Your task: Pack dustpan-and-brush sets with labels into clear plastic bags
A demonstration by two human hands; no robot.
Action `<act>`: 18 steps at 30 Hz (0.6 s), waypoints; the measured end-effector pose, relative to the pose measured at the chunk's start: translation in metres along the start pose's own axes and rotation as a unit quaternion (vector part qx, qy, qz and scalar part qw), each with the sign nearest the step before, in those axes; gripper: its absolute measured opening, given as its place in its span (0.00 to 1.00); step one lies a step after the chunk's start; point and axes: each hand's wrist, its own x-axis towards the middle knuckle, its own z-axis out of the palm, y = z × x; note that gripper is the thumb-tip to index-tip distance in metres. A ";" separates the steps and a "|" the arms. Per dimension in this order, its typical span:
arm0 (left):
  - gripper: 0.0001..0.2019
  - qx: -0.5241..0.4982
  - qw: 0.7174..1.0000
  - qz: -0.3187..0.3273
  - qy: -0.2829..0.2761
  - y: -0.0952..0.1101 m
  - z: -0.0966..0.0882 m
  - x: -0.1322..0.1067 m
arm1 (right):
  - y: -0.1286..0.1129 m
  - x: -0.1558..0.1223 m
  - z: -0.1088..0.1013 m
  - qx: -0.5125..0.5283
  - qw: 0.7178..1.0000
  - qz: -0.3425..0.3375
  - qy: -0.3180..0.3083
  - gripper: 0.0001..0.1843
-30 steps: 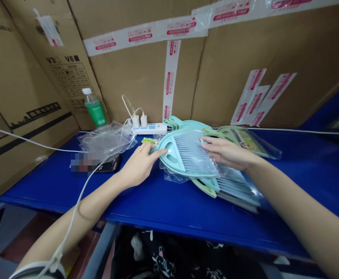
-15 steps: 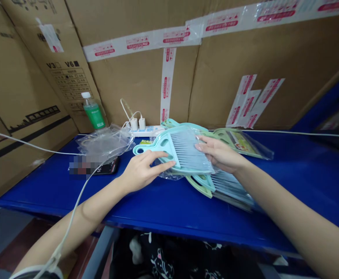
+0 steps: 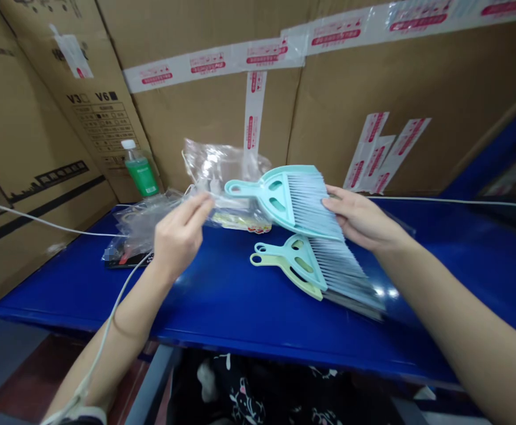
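Observation:
My right hand [image 3: 364,217] grips a light-blue dustpan with its matching brush [image 3: 282,195] by the bristle side, raised over the table. The handles point left, out of the plastic. A clear plastic bag [image 3: 222,162] hangs behind those handles, and my left hand [image 3: 178,233] pinches its edge, fingers closed. At the bag's lower part shows a printed card [image 3: 242,223]. Below the held set lie another light-blue brush [image 3: 299,257] and a green brush [image 3: 286,268], overlapping, with bristles to the right.
Crumpled clear bags [image 3: 140,218] lie at the left, partly over a dark phone [image 3: 127,260]. Behind them stands a green-labelled bottle [image 3: 141,171]. A white cable [image 3: 120,301] runs along my left arm. Taped cardboard [image 3: 187,112] walls the back of the blue table [image 3: 222,307].
The light-blue dustpan and brush have come out of the clear bag and moved slightly right. My left hand has moved left and back, drawing the bag off.

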 end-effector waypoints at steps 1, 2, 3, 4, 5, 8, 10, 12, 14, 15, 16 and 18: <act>0.19 0.025 0.999 -0.043 -0.006 -0.004 -0.003 0.002 | 0.001 0.001 0.000 0.001 1.000 -0.002 0.012 0.15; 0.19 0.047 0.994 -0.095 -0.019 -0.008 -0.006 0.005 | 0.001 0.001 0.000 0.001 1.000 -0.001 0.020 0.15; 0.20 0.070 0.986 -0.145 -0.044 -0.011 -0.009 0.007 | 0.002 0.002 0.001 0.001 1.000 0.003 0.024 0.15; 0.21 0.097 0.973 -0.195 -0.080 -0.015 -0.012 0.009 | 0.003 0.002 0.002 0.001 1.000 0.009 0.023 0.15; 0.20 0.125 0.953 -0.241 -0.132 -0.018 -0.014 0.010 | 0.004 0.002 0.003 0.001 1.000 0.017 0.020 0.15; 0.17 0.195 0.868 -0.322 -0.322 -0.023 -0.018 0.013 | 0.007 0.002 0.006 -0.004 0.999 0.035 -0.009 0.19; 0.16 0.218 0.834 -0.313 -0.400 -0.025 -0.020 0.013 | 0.009 0.002 0.007 -0.009 0.999 0.043 -0.031 0.22; 0.16 0.229 0.829 -0.279 -0.428 -0.025 -0.020 0.013 | 0.012 0.003 0.008 -0.015 0.998 0.048 -0.046 0.24; 0.16 0.232 0.830 -0.254 -0.440 -0.026 -0.020 0.012 | 0.015 0.003 0.007 -0.023 0.997 0.048 -0.057 0.25; 0.16 0.231 0.829 -0.245 -0.446 -0.027 -0.020 0.012 | 0.016 0.003 0.007 -0.028 0.996 0.047 -0.063 0.25; 0.15 0.232 0.827 -0.237 -0.454 -0.027 -0.020 0.011 | 0.016 0.003 0.007 -0.032 0.996 0.047 -0.069 0.25; 0.15 0.235 0.823 -0.222 -0.467 -0.028 -0.020 0.009 | 0.016 0.003 0.006 -0.038 0.995 0.053 -0.074 0.24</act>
